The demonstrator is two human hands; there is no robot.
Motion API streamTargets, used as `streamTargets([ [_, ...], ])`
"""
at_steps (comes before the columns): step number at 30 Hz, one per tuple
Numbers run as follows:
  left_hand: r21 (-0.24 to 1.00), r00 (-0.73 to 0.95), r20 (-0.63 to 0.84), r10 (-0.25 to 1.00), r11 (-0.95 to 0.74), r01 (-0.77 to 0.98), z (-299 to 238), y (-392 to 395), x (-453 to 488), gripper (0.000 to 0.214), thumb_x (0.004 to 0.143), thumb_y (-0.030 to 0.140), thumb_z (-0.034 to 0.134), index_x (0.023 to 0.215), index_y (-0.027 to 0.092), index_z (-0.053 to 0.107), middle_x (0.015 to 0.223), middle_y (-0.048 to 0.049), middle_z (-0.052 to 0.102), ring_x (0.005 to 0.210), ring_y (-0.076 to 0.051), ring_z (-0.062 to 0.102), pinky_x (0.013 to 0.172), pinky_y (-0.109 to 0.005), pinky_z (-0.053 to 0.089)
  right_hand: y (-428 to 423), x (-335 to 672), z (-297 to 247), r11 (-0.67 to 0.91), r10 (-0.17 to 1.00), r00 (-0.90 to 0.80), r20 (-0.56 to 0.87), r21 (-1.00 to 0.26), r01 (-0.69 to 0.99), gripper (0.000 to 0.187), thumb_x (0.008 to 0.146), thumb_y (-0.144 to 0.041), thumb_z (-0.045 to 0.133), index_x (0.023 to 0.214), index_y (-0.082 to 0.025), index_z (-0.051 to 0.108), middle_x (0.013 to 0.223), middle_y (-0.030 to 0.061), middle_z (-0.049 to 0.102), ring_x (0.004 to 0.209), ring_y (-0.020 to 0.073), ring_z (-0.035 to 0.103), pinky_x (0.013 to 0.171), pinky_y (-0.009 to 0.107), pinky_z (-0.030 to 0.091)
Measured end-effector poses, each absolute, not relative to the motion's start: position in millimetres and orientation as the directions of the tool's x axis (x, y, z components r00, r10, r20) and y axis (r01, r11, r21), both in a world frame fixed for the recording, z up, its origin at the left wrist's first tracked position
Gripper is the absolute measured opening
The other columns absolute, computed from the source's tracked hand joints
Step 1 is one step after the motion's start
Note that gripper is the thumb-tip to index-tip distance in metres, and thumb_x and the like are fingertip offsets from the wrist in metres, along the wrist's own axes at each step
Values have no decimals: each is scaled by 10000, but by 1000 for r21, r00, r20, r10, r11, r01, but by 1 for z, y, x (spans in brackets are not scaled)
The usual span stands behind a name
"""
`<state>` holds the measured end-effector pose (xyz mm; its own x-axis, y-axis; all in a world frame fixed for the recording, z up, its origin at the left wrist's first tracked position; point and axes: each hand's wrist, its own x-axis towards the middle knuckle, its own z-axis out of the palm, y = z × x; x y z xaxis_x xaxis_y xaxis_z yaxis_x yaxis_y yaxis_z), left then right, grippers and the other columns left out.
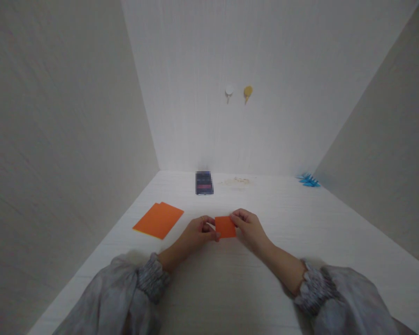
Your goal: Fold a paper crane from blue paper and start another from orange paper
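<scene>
A small square of orange paper [225, 227] is held up between my two hands above the white table. My left hand [203, 228] pinches its left edge, with the thumb at the lower left corner. At the upper right corner, the thumb and fingers of my right hand [246, 223] grip the paper. Farther left lies a stack of larger orange paper sheets [159, 220], slightly fanned, with a yellow edge showing along the bottom.
Behind my hands lies a dark phone-like object [204, 183], its face blurred. Blue folded paper pieces [309, 180] sit at the back right corner. A white hook [229, 91] and a yellow hook [247, 91] are on the back wall. Side walls [73, 139] enclose the table.
</scene>
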<state>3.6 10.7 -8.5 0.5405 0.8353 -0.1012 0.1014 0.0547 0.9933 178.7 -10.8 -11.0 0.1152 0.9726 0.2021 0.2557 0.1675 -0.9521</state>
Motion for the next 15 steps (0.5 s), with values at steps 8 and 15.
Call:
streamTargets([
  [8,997,533,-65,844,31,72,-7,12,-2,448,585,224,674,961,147,442,619,13,608,579,-121,569,575,-235,381,-12,183,-7,68,996,57,69,-997,22,107,641,-242,558,575,-158,553,511,-21,514,486,102,458,502,225,360],
  [15,999,565,-10,825,32,-28,-4,11,-2,430,621,195,643,966,158,388,622,29,588,584,-99,549,593,-231,369,-15,180,-3,81,995,47,83,-995,50,135,668,-238,494,558,-168,530,496,-17,507,482,110,469,490,229,369],
])
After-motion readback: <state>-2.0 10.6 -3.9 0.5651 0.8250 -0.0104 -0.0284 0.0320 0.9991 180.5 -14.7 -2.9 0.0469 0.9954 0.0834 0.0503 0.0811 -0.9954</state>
